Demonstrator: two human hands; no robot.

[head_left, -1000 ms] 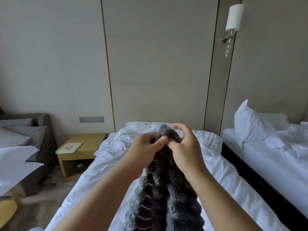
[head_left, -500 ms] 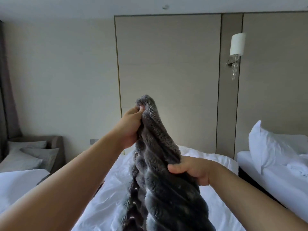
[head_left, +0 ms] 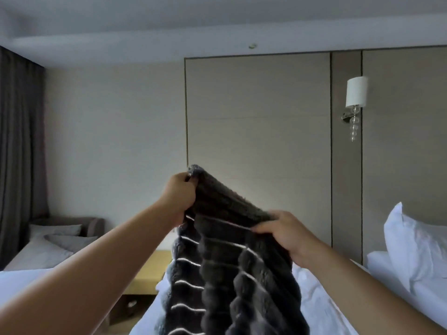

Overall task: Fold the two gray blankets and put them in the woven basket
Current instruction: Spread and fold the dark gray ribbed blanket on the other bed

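One gray blanket [head_left: 232,262] is in view, held in the air above the near part of the white bed [head_left: 321,298]. Its top edge slopes between the two hands, and the rest hangs down in thick, ribbed folds past the bottom of the view. The left hand [head_left: 180,197] is the higher one and grips the upper left corner, with its fingers [head_left: 182,178] curled tightly into the plush. The right hand [head_left: 287,234] is lower and to the right, with its fingers closed on the same edge and pinching the cloth.

The blanket looks soft, limp and bulky, and probably has some weight. It will sag wherever it is not held, and its furry pile may slip through a loose pinch. The best hold is likely right at the corners of the top edge, with a full fistful rather than fingertips. The edge should be pulled taut so the ribs hang straight before any fold is made.

The second blanket and the basket are not in view.
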